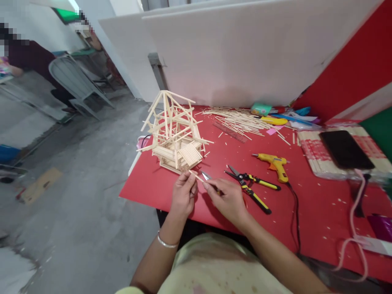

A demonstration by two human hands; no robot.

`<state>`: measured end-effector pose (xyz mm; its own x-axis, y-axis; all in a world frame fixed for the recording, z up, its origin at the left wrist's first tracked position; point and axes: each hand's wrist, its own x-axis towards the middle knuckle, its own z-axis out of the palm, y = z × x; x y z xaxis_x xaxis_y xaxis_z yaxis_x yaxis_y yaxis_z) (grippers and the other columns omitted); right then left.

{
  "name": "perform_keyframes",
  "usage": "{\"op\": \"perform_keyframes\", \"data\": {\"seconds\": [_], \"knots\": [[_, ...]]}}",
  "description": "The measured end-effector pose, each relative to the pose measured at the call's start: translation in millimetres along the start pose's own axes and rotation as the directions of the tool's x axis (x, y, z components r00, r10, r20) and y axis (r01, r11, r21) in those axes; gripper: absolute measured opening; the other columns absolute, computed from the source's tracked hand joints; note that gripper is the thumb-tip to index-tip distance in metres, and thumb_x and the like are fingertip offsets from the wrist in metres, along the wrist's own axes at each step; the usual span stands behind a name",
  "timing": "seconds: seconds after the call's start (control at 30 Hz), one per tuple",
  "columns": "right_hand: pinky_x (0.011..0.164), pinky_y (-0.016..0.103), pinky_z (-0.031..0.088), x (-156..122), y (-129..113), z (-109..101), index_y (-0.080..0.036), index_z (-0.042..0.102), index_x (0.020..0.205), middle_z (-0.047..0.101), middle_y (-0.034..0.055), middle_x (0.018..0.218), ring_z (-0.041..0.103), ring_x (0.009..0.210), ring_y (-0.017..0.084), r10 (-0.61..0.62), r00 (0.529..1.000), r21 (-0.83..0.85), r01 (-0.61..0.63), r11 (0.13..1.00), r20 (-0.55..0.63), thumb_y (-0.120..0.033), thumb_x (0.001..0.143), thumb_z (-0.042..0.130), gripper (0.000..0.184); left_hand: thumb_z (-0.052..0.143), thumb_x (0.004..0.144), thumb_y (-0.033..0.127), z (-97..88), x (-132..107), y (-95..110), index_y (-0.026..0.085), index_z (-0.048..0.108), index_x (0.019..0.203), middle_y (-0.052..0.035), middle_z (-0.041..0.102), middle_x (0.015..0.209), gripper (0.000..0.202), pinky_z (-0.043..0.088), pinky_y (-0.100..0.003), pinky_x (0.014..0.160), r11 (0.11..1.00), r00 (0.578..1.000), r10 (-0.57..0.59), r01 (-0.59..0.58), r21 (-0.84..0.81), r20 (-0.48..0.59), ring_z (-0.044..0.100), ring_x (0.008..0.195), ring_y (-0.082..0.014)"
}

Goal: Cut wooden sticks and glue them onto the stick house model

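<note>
The left hand [183, 192] pinches a thin wooden stick [195, 176] between thumb and fingertips. The right hand [227, 200] is closed around a small metal-tipped cutter [207, 176], whose tip sits at the stick's free end. Both hang just above the red tabletop [147, 185], close in front of the stick house model [174, 136]. This looks like trimming a stick to length. A clean cut calls for a steady stick and blades square across it. Yellow-handled shears [249, 185] and a glue gun [275, 165] lie just beside.
</note>
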<state>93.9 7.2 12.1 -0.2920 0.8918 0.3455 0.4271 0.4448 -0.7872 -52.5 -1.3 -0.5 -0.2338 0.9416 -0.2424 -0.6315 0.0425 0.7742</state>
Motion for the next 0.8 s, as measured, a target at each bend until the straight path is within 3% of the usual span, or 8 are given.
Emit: {"op": "perform_keyframes", "data": {"seconds": [0.13, 0.23, 0.57, 0.8], "knots": [[0.068, 0.026, 0.046, 14.1, -5.9, 20.7, -0.023, 0.070, 0.091, 0.072, 0.0018, 0.080, 0.062, 0.068, 0.014, -0.041, 0.999, -0.010, 0.040, 0.999, -0.033, -0.028, 0.093, 0.056, 0.015, 0.081, 0.074, 0.031, -14.2, 8.0, 10.0, 0.014, 0.064, 0.082, 0.0031, 0.058, 0.063, 0.025, 0.025, -0.013, 0.038, 1.000, 0.996, 0.026, -0.025, 0.010, -0.090, 0.038, 0.041, -0.0005], [0.073, 0.027, 0.046, 23.6, -7.5, 29.6, -0.022, 0.069, 0.092, 0.072, 0.0026, 0.082, 0.062, 0.072, 0.015, -0.061, 0.996, -0.031, 0.059, 0.998, -0.062, -0.028, 0.093, 0.055, 0.015, 0.081, 0.073, 0.031, -17.3, 15.2, 14.2, 0.013, 0.062, 0.080, 0.0044, 0.056, 0.061, 0.027, 0.025, -0.013, 0.038, 0.998, 0.988, 0.059, -0.056, 0.030, -0.140, 0.037, 0.040, -0.0001], [0.076, 0.028, 0.045, 47.7, -8.1, 44.7, -0.022, 0.067, 0.088, 0.070, 0.0033, 0.081, 0.062, 0.076, 0.016, -0.070, 0.994, -0.113, 0.060, 0.992, -0.089, -0.033, 0.094, 0.054, 0.018, 0.082, 0.071, 0.030, -1.0, 29.8, 22.9, 0.015, 0.055, 0.075, 0.0088, 0.045, 0.053, 0.032, 0.024, -0.014, 0.038, 0.991, 0.987, 0.086, -0.098, -0.087, -0.133, 0.033, 0.039, -0.0007], [0.077, 0.028, 0.044, 49.5, -4.7, 48.2, -0.023, 0.067, 0.088, 0.070, 0.0028, 0.082, 0.062, 0.079, 0.016, -0.092, 0.994, -0.110, 0.084, 0.990, -0.067, -0.032, 0.094, 0.055, 0.016, 0.084, 0.068, 0.030, 5.0, 30.9, 21.8, 0.014, 0.055, 0.072, 0.0095, 0.043, 0.051, 0.034, 0.025, -0.014, 0.039, 0.991, 0.976, 0.077, -0.097, -0.094, -0.202, 0.033, 0.039, -0.0006]]}}
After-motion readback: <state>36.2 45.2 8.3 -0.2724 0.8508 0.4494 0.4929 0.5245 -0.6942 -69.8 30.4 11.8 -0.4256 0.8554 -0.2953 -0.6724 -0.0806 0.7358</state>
